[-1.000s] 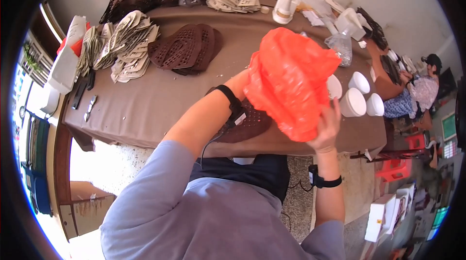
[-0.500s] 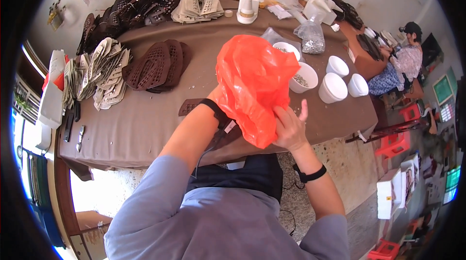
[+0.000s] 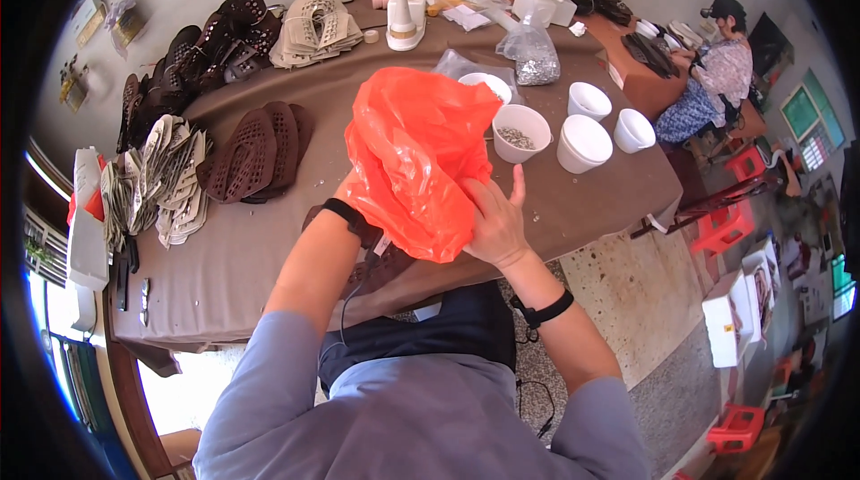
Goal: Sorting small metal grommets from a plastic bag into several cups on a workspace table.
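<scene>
A crumpled orange-red plastic bag (image 3: pixel 417 158) is held up above the near part of the table. The fingers of my right hand (image 3: pixel 497 225) are closed on the bag's lower right side, with one finger sticking up. Most of my left hand (image 3: pixel 352 188) disappears behind or inside the bag at its left side, so its fingers are hidden. Under the bag and my left wrist, part of a dark perforated piece (image 3: pixel 387 267) shows on the table. Just right of the bag stands a white cup of small metal bits (image 3: pixel 522 133).
More white cups (image 3: pixel 584 143) stand to the right, with a clear bag of shiny bits (image 3: pixel 537 64) behind. Brown perforated pieces (image 3: pixel 253 153) and beige stacks (image 3: pixel 170 180) lie left. A white bottle (image 3: pixel 405 23) stands at the back. Another person (image 3: pixel 721 77) sits at the far right.
The view has swung, so the table's things sit further left in it. My hands still hold the bag up, and its shape has shifted slightly.
</scene>
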